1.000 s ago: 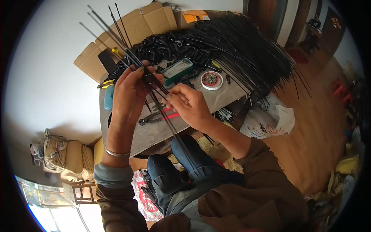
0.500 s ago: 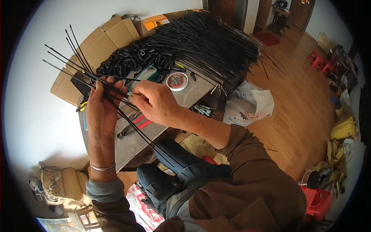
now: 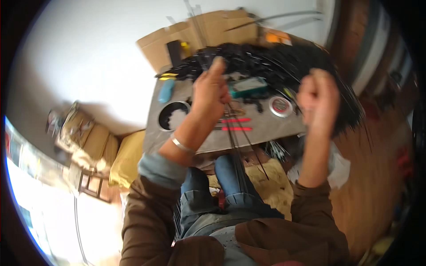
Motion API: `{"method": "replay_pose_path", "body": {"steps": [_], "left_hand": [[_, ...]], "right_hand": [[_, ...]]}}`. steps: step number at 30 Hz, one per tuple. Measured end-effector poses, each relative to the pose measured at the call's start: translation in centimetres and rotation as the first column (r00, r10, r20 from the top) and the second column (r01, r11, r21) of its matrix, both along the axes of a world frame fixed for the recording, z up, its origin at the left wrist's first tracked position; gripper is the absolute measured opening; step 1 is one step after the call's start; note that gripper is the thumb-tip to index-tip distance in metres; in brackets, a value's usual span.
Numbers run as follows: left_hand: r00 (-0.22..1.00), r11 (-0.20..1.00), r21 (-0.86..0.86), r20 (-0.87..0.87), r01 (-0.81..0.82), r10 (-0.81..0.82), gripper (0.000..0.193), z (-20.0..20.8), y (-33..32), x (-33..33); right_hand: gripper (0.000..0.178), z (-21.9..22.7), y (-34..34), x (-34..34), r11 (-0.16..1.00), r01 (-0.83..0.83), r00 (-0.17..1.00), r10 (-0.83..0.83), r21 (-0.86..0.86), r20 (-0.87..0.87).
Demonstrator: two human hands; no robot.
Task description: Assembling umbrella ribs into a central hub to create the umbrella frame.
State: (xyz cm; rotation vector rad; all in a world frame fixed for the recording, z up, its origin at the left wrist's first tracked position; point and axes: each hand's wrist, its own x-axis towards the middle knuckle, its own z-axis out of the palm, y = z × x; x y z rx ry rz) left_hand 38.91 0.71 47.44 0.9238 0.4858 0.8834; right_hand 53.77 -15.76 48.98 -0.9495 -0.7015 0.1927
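Note:
My left hand [image 3: 208, 94] is closed around a bundle of thin black rods [image 3: 238, 162], its thumb pointing up. The rods run down from the fist over the table edge toward my knees, and their blurred upper ends rise above it. One rod splays out to the right of the others. My right hand [image 3: 320, 99] is raised over the table's right side, in front of the large heap of black rods [image 3: 306, 55]. Motion smears its fingers, so whether it holds anything cannot be made out. Red-handled pliers [image 3: 239, 129] lie on the table behind the bundle.
A teal box [image 3: 248, 94] and a white round dish [image 3: 271, 106] of small metal bits stand mid-table. At left are a dark bowl [image 3: 162, 122] and a blue object [image 3: 166, 91]. Black pieces are heaped before cardboard [image 3: 153, 44]. A white bag [image 3: 341, 170] is at right.
My right hand has left the rods in my left hand and moved right. The view has turned, and my left hand now appears nearer the middle, still holding the bundle.

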Motion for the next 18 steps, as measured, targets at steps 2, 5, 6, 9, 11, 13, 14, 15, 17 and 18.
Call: {"method": "replay_pose_path", "body": {"steps": [2,5,6,9,11,13,14,15,17,18], "left_hand": [[0.999,1.000,-0.005,-0.036,0.017,-0.017,0.032,0.7,0.1,-0.7],[1.000,0.998,-0.056,0.023,0.012,-0.011,0.035,0.9,0.4,-1.9],[0.997,0.994,-0.111,0.080,0.017,-0.008,0.038,1.1,0.3,-2.1],[0.994,0.998,-0.042,0.106,0.039,-0.034,0.044,0.5,0.7,-1.8],[0.994,0.999,0.016,0.093,0.049,-0.051,0.045,0.4,0.4,-0.8],[0.979,0.988,-0.012,0.142,0.153,-0.149,0.040,0.2,-0.1,0.4],[0.985,0.990,0.003,0.099,0.140,-0.140,0.037,0.2,-0.2,0.5],[0.987,0.988,0.015,0.057,0.152,-0.153,0.033,0.2,-0.2,0.6],[0.981,0.981,0.085,0.068,0.175,-0.181,0.024,-1.4,2.7,0.4],[0.983,0.983,0.071,0.059,0.167,-0.172,0.023,-1.2,3.5,0.2]], "right_hand": [[0.021,1.2,-1.2,2.4,0.986,-0.064,0.996,0.073,0.154,-0.053],[0.016,0.5,-0.5,1.1,0.996,-0.028,0.999,0.029,-0.090,0.015],[0.015,0.1,-0.6,-0.1,0.972,-0.090,0.995,0.099,-0.215,0.031],[0.013,-3.1,1.3,-2.3,0.890,-0.298,0.951,0.307,-0.344,-0.028],[0.011,-4.0,1.5,-4.2,0.843,-0.363,0.925,0.378,-0.397,-0.042],[0.009,-4.9,1.9,-5.3,0.812,-0.381,0.909,0.416,-0.442,-0.020],[0.009,-5.5,2.2,-5.9,0.804,-0.375,0.907,0.422,-0.462,-0.001],[0.010,-7.2,2.6,-5.9,0.832,-0.273,0.913,0.383,-0.483,0.143],[0.010,-7.6,2.5,-6.7,0.870,-0.184,0.870,0.360,-0.457,0.336],[0.010,-8.0,2.3,-6.4,0.881,-0.179,0.838,0.370,-0.439,0.401]]}}
